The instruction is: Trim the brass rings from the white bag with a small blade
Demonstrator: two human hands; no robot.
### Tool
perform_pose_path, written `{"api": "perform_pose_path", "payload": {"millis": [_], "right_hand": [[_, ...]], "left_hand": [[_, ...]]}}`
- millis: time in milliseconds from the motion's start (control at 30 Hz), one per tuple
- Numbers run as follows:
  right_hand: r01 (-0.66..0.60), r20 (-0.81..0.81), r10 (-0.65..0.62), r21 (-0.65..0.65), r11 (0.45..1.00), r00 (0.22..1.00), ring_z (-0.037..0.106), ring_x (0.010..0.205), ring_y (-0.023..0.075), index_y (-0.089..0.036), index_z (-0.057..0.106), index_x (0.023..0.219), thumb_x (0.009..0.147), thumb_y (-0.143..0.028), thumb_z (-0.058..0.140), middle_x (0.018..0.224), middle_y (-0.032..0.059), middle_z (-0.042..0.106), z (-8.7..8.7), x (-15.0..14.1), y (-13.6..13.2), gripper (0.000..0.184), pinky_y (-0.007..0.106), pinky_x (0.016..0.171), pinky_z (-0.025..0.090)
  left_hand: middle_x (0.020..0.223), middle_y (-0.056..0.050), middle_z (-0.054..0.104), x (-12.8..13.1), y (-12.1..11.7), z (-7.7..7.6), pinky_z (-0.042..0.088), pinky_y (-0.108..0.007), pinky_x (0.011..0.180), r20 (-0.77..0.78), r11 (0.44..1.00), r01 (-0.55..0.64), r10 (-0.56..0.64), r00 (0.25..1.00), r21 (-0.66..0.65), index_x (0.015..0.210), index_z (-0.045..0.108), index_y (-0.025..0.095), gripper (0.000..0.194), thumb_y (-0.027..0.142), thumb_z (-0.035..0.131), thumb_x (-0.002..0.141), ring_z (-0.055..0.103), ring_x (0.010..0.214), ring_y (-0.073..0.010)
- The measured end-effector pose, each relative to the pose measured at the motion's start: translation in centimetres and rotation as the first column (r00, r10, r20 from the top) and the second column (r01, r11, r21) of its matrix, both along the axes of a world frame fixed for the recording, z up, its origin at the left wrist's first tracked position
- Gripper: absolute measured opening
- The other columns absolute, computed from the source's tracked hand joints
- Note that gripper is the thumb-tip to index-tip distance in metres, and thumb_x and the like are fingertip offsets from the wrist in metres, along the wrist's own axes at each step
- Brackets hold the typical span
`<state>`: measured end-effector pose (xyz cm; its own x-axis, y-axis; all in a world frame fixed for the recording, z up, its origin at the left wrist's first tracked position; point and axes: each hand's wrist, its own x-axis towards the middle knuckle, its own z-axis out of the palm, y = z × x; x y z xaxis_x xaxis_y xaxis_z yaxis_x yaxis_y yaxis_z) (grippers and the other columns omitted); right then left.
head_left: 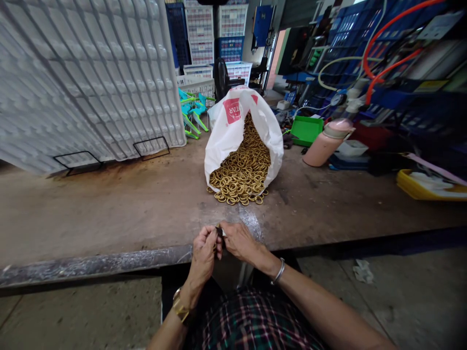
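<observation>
Nearest first: plaid shirt [255,318], gold watch [180,306] on left wrist, silver bangle [279,271] on right. Left hand [203,249] and right hand [241,240] meet at the bench [120,209] front edge, fingertips of both pinched on a small dark piece [219,232]; finer detail hidden by the fingers. Beyond, mid-bench: white bag [270,131] on its side, mouth facing the person, brass-coloured rings [242,167] spilling out onto the wood. Right of it, pink bottle [323,148], tilted, and green tray [306,130]. Left, ribbed white panels [109,73] standing upright. Behind, stacked crates [199,29].
</observation>
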<state>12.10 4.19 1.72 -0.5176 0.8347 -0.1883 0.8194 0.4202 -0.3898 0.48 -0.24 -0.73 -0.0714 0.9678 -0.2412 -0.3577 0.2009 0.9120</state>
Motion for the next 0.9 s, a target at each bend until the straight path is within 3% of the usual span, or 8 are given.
{"api": "perform_pose_path", "payload": {"millis": [167,700,900], "right_hand": [[-0.038,0.057,0.039,-0.014,0.999,0.998,0.062,0.078,0.0194,-0.015,0.054,0.104,0.085,-0.02,0.038,0.087,0.0109,0.067,0.15,0.11,0.27,0.025,0.025,0.065,0.037],[0.052,0.098,-0.057,0.047,0.998,0.994,0.064,0.081,0.021,-0.011,0.055,0.101,0.081,-0.011,0.038,0.085,0.0141,0.067,-0.03,-0.25,0.88,0.026,0.026,0.065,0.039],[-0.041,0.09,0.034,0.073,0.996,0.995,0.063,0.079,0.0205,-0.013,0.053,0.101,0.08,-0.012,0.038,0.086,0.0118,0.067,-0.28,0.3,0.6,0.026,0.026,0.063,0.037]], "left_hand": [[0.057,0.006,0.048,-0.02,-0.07,-0.22,0.033,-0.016,0.038,-0.029,1.0,-0.002,0.002,1.0,0.0,0.075,0.048,0.018,0.034,0.05,0.058,0.074,0.041,0.042,-0.0052],[0.054,0.007,0.047,-0.12,-0.34,0.2,0.033,-0.017,0.039,0.007,0.999,0.031,-0.031,0.999,0.011,0.071,0.047,0.018,0.03,0.046,0.059,0.075,0.04,0.041,-0.0055],[0.054,0.007,0.047,-0.15,0.04,0.44,0.032,-0.017,0.039,0.099,1.0,-0.005,0.003,0.995,0.016,0.072,0.047,0.018,0.03,0.045,0.062,0.073,0.039,0.041,-0.005]]}}
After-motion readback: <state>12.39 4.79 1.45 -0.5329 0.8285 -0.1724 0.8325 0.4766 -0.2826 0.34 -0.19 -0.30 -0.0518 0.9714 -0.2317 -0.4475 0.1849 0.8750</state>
